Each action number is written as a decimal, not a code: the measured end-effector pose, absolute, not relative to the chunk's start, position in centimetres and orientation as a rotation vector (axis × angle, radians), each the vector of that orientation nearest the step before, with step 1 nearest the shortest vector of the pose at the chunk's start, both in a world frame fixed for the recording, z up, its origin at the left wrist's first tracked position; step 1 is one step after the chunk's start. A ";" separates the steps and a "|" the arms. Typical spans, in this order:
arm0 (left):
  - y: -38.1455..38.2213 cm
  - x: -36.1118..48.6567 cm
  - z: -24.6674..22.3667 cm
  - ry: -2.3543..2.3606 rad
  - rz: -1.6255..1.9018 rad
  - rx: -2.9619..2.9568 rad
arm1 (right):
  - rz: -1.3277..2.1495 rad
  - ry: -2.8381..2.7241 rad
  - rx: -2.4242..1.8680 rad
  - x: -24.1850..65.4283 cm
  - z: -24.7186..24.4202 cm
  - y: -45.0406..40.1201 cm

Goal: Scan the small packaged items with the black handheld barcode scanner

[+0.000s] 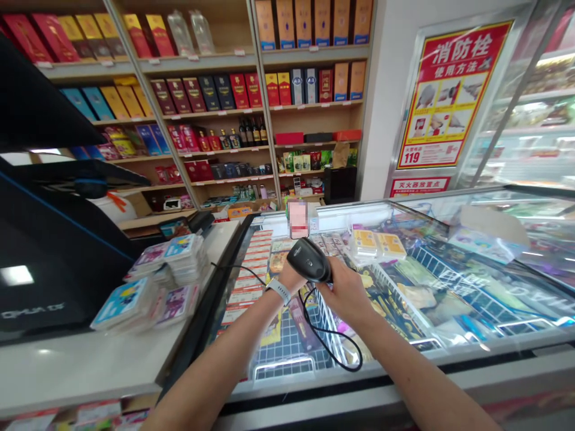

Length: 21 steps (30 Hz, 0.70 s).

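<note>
The work in hand was a handheld scan over a shop's chest freezer: a black barcode scanner (309,260) was held up in the air, w/ its head tilted down and touching no pack. The right hand (345,293) had it by the grip, fingers (335,276) closed around the body, not open at all. The left hand (290,278) sat just behind the scanner, mostly hidden by it, so whether it gripped or only steadied couldn't be told (the white wristband (278,290) was the clearest thing on that side). A black coiled cable (330,341) hung from the scanner down over the freezer's glass lid (449,209).

Under the hands, the freezer held rows of flat packs and cards; yellow packs (377,245) lay just past the scanner, near the right hand but not touching it. To the left, stacks of card packs (186,257) stood on a white tabletop (81,371) — well apart from both hands. Further back: shelves of boxed liquor (193,94), and a red-and-yellow fire hydrant poster (451,96) on the right.
</note>
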State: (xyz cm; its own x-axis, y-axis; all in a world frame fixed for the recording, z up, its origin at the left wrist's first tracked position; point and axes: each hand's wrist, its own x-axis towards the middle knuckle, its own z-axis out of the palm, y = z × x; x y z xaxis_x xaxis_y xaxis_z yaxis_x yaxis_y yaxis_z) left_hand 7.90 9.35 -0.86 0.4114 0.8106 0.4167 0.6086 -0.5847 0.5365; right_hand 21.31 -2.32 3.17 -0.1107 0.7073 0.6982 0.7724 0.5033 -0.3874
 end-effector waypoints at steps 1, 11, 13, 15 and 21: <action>9.3 7.2 -0.9 1.243 0.935 2.390 | -0.087 -1.849 -1.236 21.3 3.1 -2.3; 4.9 -0.8 -0.8 1.536 0.622 2.694 | -0.106 -1.894 -1.264 21.2 2.7 -2.2; 3.9 -2.1 -0.7 1.616 0.539 2.698 | -0.116 -1.898 -1.270 21.2 2.6 -2.1; 2.9 -3.3 -0.8 1.717 0.469 2.693 | -0.125 -1.902 -1.274 21.2 2.6 -2.1; 0.5 -7.2 -0.9 2.182 0.459 2.645 | -0.100 -1.925 -1.312 21.2 2.5 -2.1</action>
State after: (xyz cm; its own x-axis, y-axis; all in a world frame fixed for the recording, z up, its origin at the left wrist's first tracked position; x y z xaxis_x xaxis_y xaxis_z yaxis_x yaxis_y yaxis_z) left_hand -7.16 0.46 -0.92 0.1900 0.8988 0.3950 0.9818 -0.1743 -0.0756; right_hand 21.21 -2.14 2.46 -0.1548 0.7536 0.6389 0.8157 0.4623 -0.3477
